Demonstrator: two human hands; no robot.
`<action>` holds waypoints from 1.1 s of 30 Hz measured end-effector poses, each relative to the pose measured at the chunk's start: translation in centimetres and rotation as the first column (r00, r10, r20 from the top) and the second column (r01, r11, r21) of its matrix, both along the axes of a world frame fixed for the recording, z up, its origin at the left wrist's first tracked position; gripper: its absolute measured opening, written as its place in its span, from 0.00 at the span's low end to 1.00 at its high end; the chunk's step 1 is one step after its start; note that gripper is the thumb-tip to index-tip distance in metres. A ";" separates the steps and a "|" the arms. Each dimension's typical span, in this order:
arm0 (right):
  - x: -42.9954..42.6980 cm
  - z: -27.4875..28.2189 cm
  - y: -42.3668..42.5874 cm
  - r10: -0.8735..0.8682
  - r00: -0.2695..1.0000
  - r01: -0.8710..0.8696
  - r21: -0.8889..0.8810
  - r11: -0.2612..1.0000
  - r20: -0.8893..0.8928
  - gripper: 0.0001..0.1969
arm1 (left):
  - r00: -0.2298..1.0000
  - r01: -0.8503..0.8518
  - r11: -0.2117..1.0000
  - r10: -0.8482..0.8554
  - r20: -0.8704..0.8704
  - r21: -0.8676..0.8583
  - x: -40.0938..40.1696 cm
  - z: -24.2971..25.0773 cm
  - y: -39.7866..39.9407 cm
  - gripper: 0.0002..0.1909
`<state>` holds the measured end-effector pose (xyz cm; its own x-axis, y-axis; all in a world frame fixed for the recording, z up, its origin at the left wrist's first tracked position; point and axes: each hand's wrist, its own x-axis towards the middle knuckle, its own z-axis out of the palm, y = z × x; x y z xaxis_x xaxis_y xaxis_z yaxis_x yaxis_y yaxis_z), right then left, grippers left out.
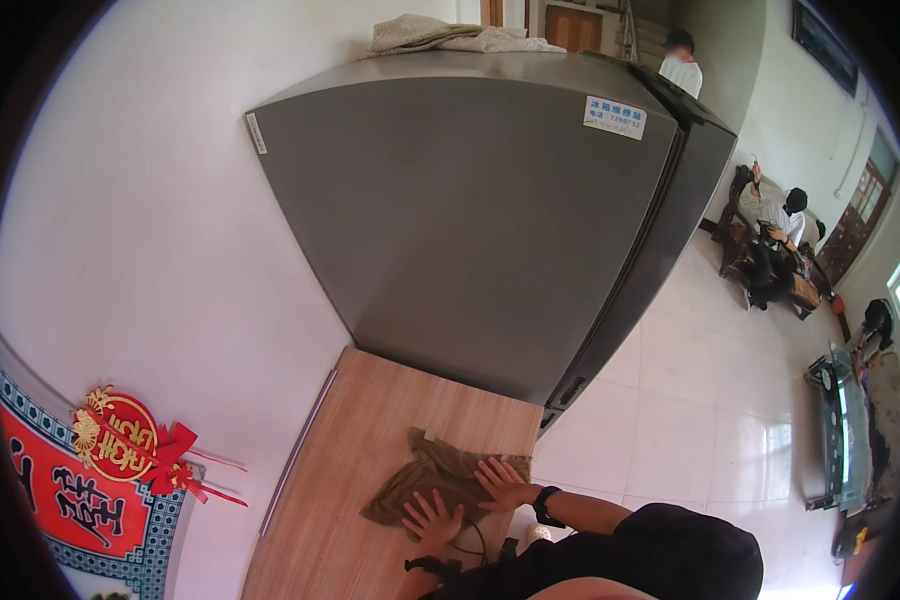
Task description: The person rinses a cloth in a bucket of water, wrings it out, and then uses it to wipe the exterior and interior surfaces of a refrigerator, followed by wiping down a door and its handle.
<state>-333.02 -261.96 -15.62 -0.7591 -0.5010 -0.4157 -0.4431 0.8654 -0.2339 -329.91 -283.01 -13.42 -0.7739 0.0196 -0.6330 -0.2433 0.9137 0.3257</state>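
Note:
A brown cloth garment (450, 480) lies partly folded on the wood-grain top of a cabinet (375, 405). Both palms face down on it. My left hand (433, 517) rests on its near left part with the fingers spread. My right hand (504, 484) lies flat near its right end, close to the cabinet's edge, fingers also spread. Neither hand grips the cloth. A dark band circles each wrist, and a thin dark cord hangs beside my left hand.
A tall grey refrigerator (457, 225) stands against the cabinet, a patterned cloth (450, 36) on its top. A red decoration (127, 439) hangs on the left wall. Several people are farther off, one seated on a wooden chair (735, 247). A glass table (844, 427) stands at right.

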 end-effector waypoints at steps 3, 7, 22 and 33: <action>0.3 -0.5 0.1 -0.005 0.996 0.001 -0.046 0.999 -0.090 0.44 | 1.000 -0.007 1.000 0.007 0.013 -0.001 0.0 0.2 -0.1 0.48; 1.1 -1.3 -0.4 -0.001 0.934 -0.011 -0.032 0.999 -0.356 0.42 | 0.999 -0.001 1.000 0.001 -0.045 -0.010 0.2 -0.4 -0.4 0.48; 4.0 1.1 1.6 -0.111 0.937 -0.003 -0.325 0.946 -0.332 0.33 | 0.907 0.206 0.963 -0.253 -0.337 -0.172 5.7 -1.6 -1.9 0.42; 3.8 -0.1 7.0 -0.420 0.726 0.244 -0.366 0.898 -0.545 0.23 | 0.807 0.182 0.932 -0.324 -0.493 -0.315 9.4 -0.7 0.0 0.36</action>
<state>-329.19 -255.00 -15.68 -0.9407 -0.1864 0.2836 -0.2605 0.9321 -0.2515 -320.52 -283.00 -14.16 -0.9766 0.1652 -0.1381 0.1527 0.9835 0.0966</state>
